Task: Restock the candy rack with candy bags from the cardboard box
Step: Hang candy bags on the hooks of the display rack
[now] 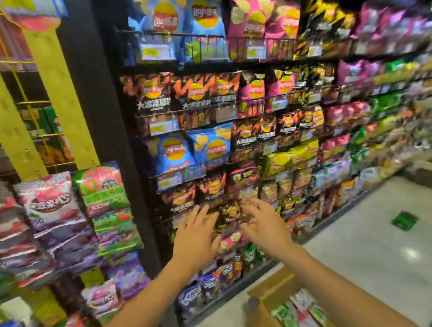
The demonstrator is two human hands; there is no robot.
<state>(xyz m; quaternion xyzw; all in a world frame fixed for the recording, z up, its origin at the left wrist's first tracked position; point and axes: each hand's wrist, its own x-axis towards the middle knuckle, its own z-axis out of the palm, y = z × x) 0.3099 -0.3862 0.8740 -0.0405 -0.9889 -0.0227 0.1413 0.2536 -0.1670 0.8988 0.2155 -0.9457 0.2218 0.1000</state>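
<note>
Cardboard box (pixel 266 292) holds candy bags (pixel 301 314); Lay's chip bags (pixel 210 148) behind.

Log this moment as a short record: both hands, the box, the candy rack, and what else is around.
left hand: open, fingers spread, nothing in its grip, held out before the chip bags
right hand: open, empty, blurred
cardboard box: on the floor, lower right, flaps open
candy bags: several lying in the box
candy rack: yellow frame at left, hanging bags purple and green
green thing: small, on the floor
</note>
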